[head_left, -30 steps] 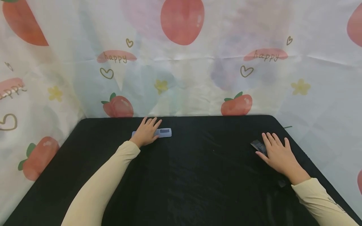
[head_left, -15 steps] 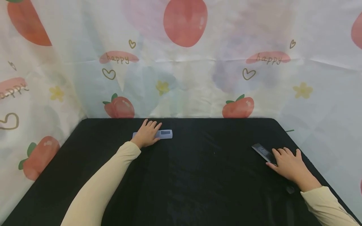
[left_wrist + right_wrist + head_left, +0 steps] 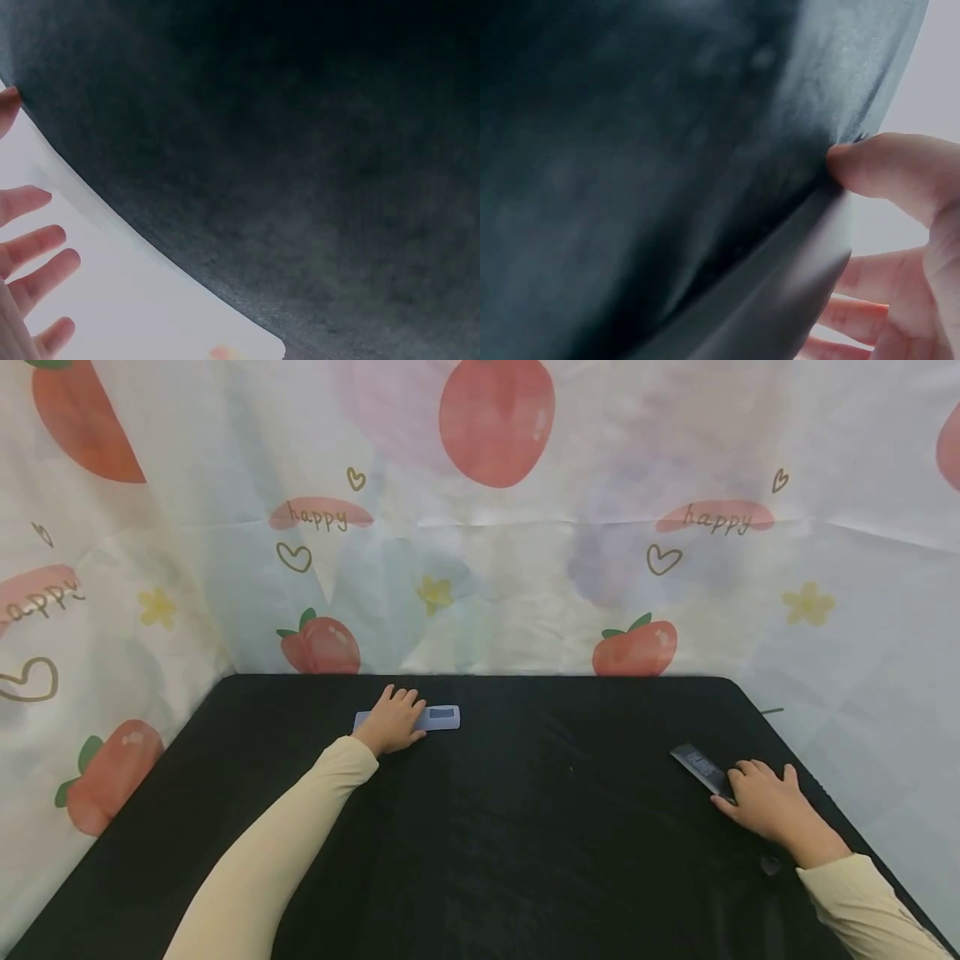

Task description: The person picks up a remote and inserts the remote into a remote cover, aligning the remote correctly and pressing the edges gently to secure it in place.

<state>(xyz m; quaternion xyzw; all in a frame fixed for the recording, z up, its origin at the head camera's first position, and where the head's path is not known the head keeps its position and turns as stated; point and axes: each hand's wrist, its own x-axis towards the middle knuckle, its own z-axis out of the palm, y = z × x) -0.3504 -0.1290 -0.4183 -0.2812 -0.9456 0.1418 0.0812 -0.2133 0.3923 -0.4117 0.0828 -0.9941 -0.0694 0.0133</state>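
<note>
A long pale-lavender remote control (image 3: 442, 718) with a dark rectangular window lies near the far edge of the black table. My left hand (image 3: 388, 725) rests over its middle, fingers spread past the far side and thumb at the near side. In the left wrist view the separated left fingers (image 3: 45, 274) show against bright white. Farther right, my right hand (image 3: 768, 806) grips the near end of a flat dark strip-like thing (image 3: 701, 768) with faint markings. The right thumb (image 3: 892, 165) presses at an edge, and the other fingers show beyond it in the right wrist view.
The black-covered table (image 3: 540, 860) reaches to a fruit-printed curtain (image 3: 495, 585) behind and at both sides. A small dark round thing (image 3: 770, 865) lies near my right wrist. The table's right edge runs close beside the right hand.
My right hand has drawn back toward the near right, uncovering more of the dark strip, and its fingers have bent. The left fingers have drawn in slightly. Both things stay in place.
</note>
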